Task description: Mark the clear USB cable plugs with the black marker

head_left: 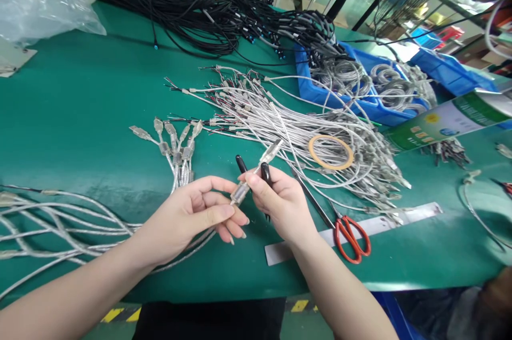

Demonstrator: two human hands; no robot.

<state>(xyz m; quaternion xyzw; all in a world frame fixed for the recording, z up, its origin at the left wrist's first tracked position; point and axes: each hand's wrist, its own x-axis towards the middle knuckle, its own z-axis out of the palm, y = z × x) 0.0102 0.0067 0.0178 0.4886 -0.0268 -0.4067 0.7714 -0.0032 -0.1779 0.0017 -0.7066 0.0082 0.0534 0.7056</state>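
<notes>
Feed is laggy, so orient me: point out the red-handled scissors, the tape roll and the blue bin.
red-handled scissors (352, 237), head view, on the red handle loops.
tape roll (320, 142), head view, on its upper left band.
blue bin (310, 92), head view, on its front left wall.

views: 1 only, head cam, no 2nd view to overlap
pos: worn on head, above near edge of green table (80, 116)
facing: fwd + down, across table to far side
range: close; left hand (192, 217) & right hand (280, 204) low-centre, forearms enter from bottom
far field: blue bins (452, 71) top right, wide-angle bend at edges
</notes>
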